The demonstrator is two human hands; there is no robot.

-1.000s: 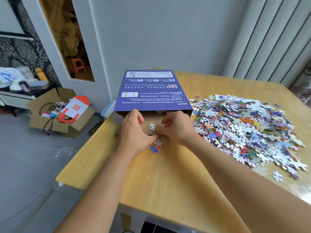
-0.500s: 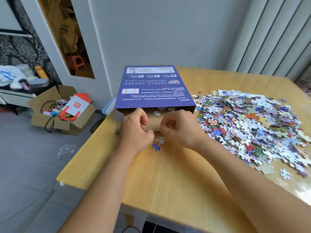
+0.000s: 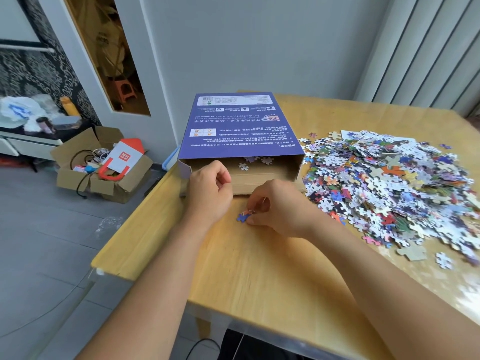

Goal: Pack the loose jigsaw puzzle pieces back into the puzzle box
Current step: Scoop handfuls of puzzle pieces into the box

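Observation:
The purple puzzle box (image 3: 241,131) lies flat on the wooden table (image 3: 259,276), its open end facing me, with a few loose pieces (image 3: 250,162) inside the mouth. My left hand (image 3: 210,190) rests at the box's front left corner, fingers curled with nothing visible in them. My right hand (image 3: 278,206) is just in front of the opening, its fingertips pinching a small red-and-white piece (image 3: 250,211) on the table. A blue piece (image 3: 242,217) lies right beside it. A big heap of mixed puzzle pieces (image 3: 389,183) covers the table to the right of the box.
The table's left edge (image 3: 135,222) drops to a grey floor. An open cardboard carton (image 3: 104,175) with cables and a red-and-white bag stands on the floor at the left. A grey wall is behind the box, and vertical blinds (image 3: 428,53) hang at the right.
My right hand has drawn back from the box mouth to the loose pieces on the table. The white piece it held now lies inside the box. My left hand stays at the corner.

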